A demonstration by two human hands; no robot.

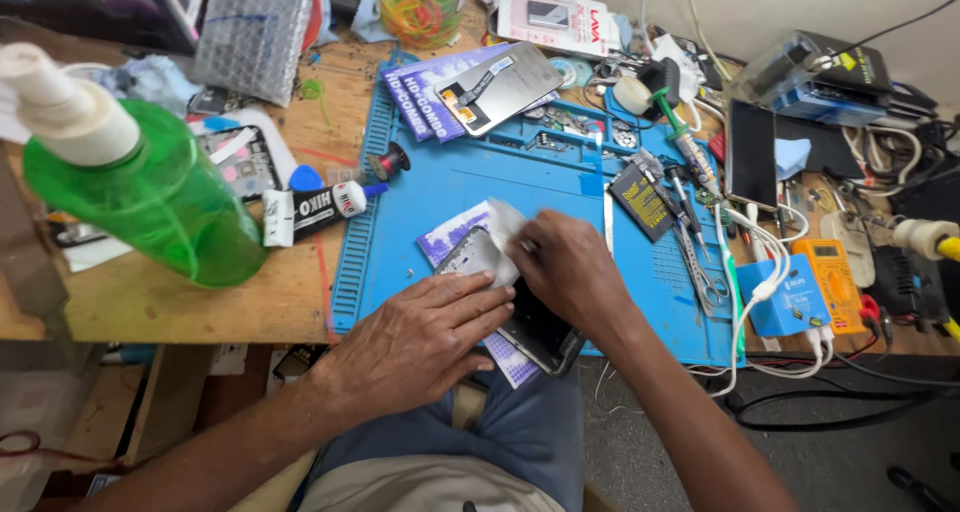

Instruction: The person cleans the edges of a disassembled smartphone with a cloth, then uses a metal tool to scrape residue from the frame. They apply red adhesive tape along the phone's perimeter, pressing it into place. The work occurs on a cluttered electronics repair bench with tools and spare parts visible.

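A dark phone (540,334) lies on the blue work mat (480,177) at the front edge of the wooden bench. My left hand (420,337) rests flat on the phone's near end and holds it down. My right hand (565,267) pinches a white wipe (503,237) and presses it on the phone's upper part. A purple and white paper (450,234) lies under the phone.
A green spray bottle (140,192) stands at the left, a glue tube (320,207) beside the mat. Tweezers and tools (690,222), a small black battery (640,200), a yellow multimeter (835,284), a blue charger (790,297) and cables crowd the right. Screen parts (495,87) lie at the back.
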